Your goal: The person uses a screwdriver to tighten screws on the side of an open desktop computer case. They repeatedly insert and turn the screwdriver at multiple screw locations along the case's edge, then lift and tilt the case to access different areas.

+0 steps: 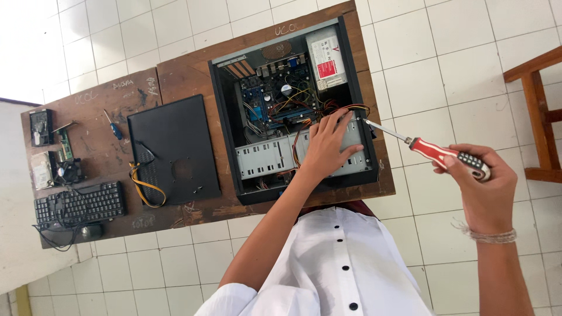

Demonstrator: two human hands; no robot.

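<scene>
Open computer case (pixel 231 126) lies on its side on the wooden tabletop (pixel 187 79), side panel off, circuit board and wires exposed.

Left hand (pixel 328 146) is spread flat, fingers apart, pressing on the grey metal drive cage (pixel 263 157) inside the case, close to the right wall. It grips nothing; it braces.

Right hand (pixel 483 187) is closed around the red and black handle of a screwdriver (pixel 430 149). The shaft runs left and slightly up, tip at the outer right wall of the case, just beside the left fingers. Whether the tip sits in a screw head cannot be told at this size.

Doing this well, by my reading: keep the shaft square to the case wall, seat the tip fully before turning, and let the flat hand hold the cage from shifting. Red and yellow wires (pixel 304 111) lie near the fingers; best kept out from under the palm. The case stands near the tabletop edge, so push inward, not outward.

Elsewhere: the black side panel (pixel 172 149) lies flat left of the case, a yellow cable (pixel 143 187) at its corner. Further left, a small blue screwdriver (pixel 114 126), a keyboard (pixel 79 205), a mouse (pixel 92 232), a cooling fan (pixel 70 171) and loose drives. Wooden furniture (pixel 538 111) stands at right on the white tile floor.
</scene>
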